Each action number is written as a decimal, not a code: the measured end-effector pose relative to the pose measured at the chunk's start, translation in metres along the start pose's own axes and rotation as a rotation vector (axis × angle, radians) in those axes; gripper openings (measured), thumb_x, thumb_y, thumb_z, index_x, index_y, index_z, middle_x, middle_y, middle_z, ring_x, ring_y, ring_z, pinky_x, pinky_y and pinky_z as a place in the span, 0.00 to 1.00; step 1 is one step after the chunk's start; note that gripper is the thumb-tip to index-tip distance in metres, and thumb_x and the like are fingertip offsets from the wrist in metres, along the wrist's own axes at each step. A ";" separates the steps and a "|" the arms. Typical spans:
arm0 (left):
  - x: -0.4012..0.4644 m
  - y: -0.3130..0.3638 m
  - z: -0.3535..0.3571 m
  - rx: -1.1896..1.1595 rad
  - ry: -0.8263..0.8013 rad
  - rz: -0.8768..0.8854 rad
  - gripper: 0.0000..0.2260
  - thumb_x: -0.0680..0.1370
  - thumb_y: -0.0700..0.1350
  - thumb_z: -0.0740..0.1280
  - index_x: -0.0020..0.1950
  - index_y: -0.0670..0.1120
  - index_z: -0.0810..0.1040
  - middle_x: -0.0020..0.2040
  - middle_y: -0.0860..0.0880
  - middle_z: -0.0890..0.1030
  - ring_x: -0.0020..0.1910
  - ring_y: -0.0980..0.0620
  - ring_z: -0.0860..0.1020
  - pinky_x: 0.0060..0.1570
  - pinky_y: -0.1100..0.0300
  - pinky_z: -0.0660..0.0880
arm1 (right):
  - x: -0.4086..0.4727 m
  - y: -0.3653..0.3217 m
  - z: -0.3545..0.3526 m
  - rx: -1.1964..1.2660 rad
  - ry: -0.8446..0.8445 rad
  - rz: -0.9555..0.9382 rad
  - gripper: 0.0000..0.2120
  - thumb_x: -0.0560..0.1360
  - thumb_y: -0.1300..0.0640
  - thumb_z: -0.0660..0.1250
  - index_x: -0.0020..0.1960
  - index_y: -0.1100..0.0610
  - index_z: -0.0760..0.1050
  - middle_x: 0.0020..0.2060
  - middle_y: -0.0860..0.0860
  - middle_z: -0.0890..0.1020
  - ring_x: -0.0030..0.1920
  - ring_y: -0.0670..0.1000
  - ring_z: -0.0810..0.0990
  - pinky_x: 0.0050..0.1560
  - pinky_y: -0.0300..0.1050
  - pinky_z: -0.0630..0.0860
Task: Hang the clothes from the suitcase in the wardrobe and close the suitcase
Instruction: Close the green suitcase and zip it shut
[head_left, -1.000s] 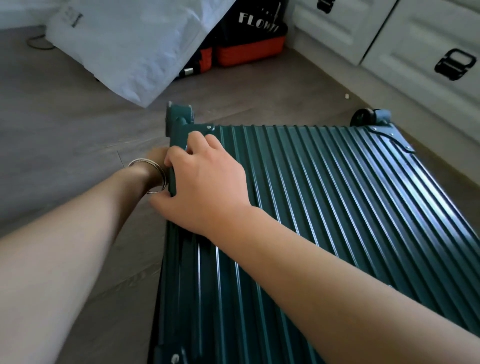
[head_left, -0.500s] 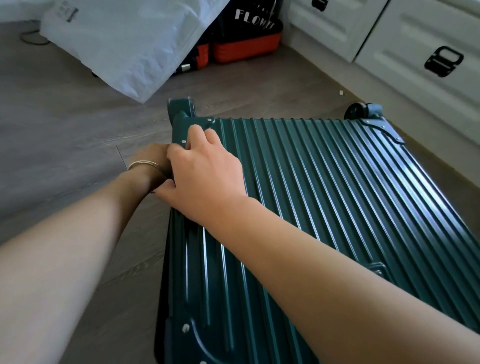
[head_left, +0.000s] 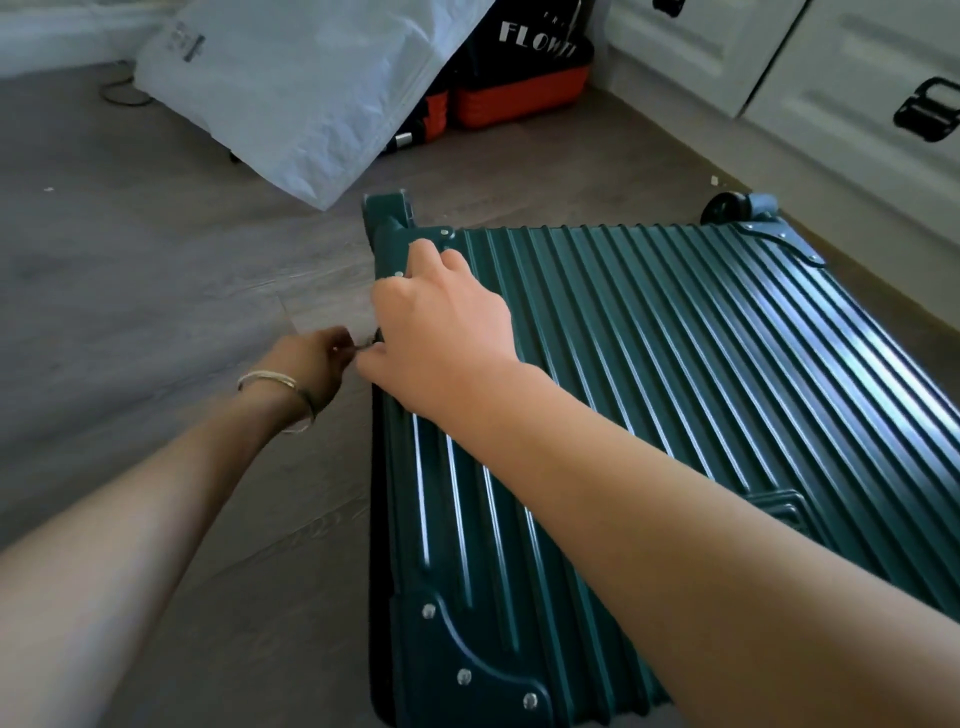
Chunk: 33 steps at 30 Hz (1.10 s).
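Fingers (head_left: 340, 347) of our left hand (head_left: 311, 364) pinch the zip pull (head_left: 370, 342) at the suitcase (head_left: 649, 389) side; right hand (head_left: 441, 332) presses flat on its lid, seam running toward us.

— How is the light sitting?
— Soft daylight is streaking pale glints along the suitcase (head_left: 675, 364) ribs; its near left edge is lying in deep shadow.
— Any blur?
— The left hand (head_left: 311, 364) beside that edge is smearing slightly. Beyond the suitcase, the cabinet (head_left: 857, 67) lines are bowing with wide-angle distortion.
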<state>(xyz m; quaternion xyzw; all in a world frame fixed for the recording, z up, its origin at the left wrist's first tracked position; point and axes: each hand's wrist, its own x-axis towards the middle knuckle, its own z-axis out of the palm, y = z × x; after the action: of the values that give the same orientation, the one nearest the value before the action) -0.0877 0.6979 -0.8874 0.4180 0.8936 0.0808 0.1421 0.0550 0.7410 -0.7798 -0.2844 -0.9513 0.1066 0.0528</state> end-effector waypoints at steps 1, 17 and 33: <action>-0.010 0.000 0.005 -0.068 0.002 0.015 0.10 0.80 0.42 0.57 0.40 0.45 0.71 0.43 0.39 0.80 0.41 0.44 0.75 0.44 0.54 0.69 | 0.001 0.001 0.000 -0.009 -0.001 0.007 0.10 0.74 0.55 0.63 0.42 0.55 0.61 0.48 0.52 0.61 0.48 0.53 0.60 0.30 0.42 0.58; -0.198 -0.008 0.052 -0.529 -0.152 -0.089 0.11 0.80 0.42 0.56 0.39 0.49 0.70 0.28 0.50 0.76 0.32 0.51 0.77 0.36 0.64 0.69 | -0.084 -0.009 -0.016 -0.048 -0.596 -0.129 0.46 0.69 0.31 0.63 0.76 0.42 0.42 0.75 0.53 0.32 0.75 0.55 0.30 0.74 0.59 0.41; -0.237 -0.015 0.041 -0.355 -0.094 -0.132 0.07 0.80 0.44 0.54 0.44 0.46 0.69 0.41 0.38 0.82 0.42 0.39 0.79 0.45 0.49 0.75 | -0.149 -0.025 -0.033 -0.330 -0.090 -0.281 0.48 0.67 0.47 0.73 0.76 0.43 0.44 0.77 0.53 0.44 0.77 0.58 0.39 0.69 0.72 0.41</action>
<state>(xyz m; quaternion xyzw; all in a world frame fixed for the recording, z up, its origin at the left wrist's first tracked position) 0.0594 0.5075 -0.8863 0.3303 0.8832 0.2081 0.2600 0.1707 0.6439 -0.7480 -0.1491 -0.9875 -0.0464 -0.0225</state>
